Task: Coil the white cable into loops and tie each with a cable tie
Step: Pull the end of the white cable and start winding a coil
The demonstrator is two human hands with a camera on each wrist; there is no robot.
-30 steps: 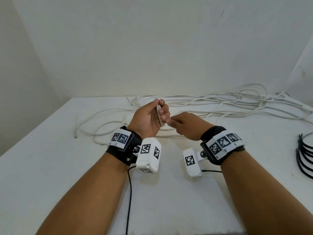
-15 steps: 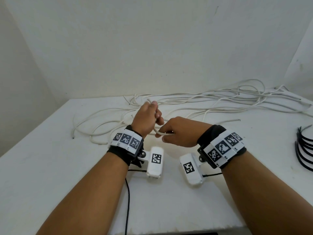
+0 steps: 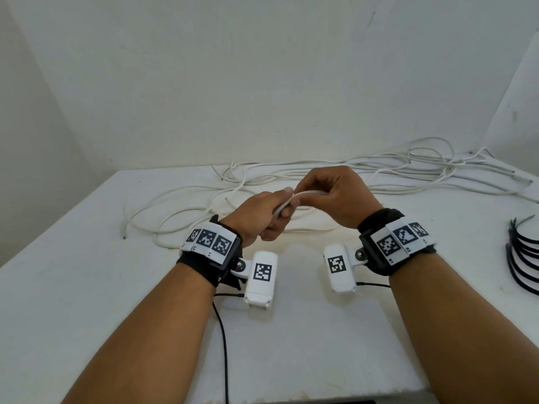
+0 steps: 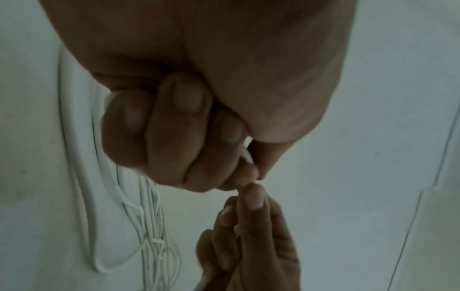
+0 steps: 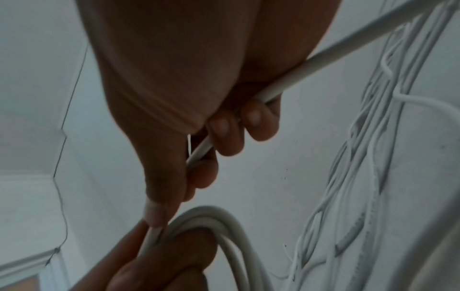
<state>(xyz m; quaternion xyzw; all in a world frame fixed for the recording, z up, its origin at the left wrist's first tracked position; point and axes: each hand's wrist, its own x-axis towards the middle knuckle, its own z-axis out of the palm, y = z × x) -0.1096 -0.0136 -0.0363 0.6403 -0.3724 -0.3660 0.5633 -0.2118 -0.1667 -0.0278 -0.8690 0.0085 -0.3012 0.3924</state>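
Note:
A long white cable (image 3: 180, 199) lies in loose tangles across the back of the white table (image 3: 87, 287). My left hand (image 3: 271, 217) is curled into a fist around a small coil of that cable (image 5: 224, 226) above the table's middle. My right hand (image 3: 335, 196) is just right of it and a little higher, fingers curled round the cable (image 5: 311, 65) and thumb pressing a strand against the left hand. In the left wrist view the left hand (image 4: 189, 141) hides nearly all of the cable it grips; a short white piece (image 4: 246, 155) shows by the thumb.
Several black cable ties (image 3: 522, 258) lie at the table's right edge. Most of the loose cable (image 3: 423, 167) is piled at the back right along the wall. A thin black wire (image 3: 223, 339) runs from the left wrist camera toward the near edge.
My right hand has risen and swung over to the right of the left hand, bringing a strand across. The left hand has turned downward into a tighter fist on the coil.

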